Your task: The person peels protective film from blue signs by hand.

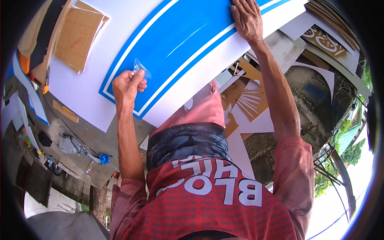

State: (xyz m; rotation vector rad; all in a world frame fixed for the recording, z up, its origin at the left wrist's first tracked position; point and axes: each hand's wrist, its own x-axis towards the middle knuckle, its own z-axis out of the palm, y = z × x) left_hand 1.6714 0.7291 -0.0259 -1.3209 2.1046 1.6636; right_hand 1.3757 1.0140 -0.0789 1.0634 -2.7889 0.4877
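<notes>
A blue panel (168,52) with white border lines lies on a large white sheet (76,90). Over the panel's lower left end, my left hand (130,86) pinches a small crumpled piece of clear film (141,68) between thumb and fingers. My right hand (247,20) lies flat near the panel's upper right edge, on the blue surface and its white line, its fingers stretched out and partly cut off by the frame's top. Thin pale streaks show on the blue surface between the two hands.
Brown paper-covered sheets (78,38) lie at the upper left, near an orange cutter (46,82). Cut-out brown stencils (250,94) sit below the panel. More stencils and boards (328,44) are stacked at the right. A grey cloth (74,145) lies at the lower left.
</notes>
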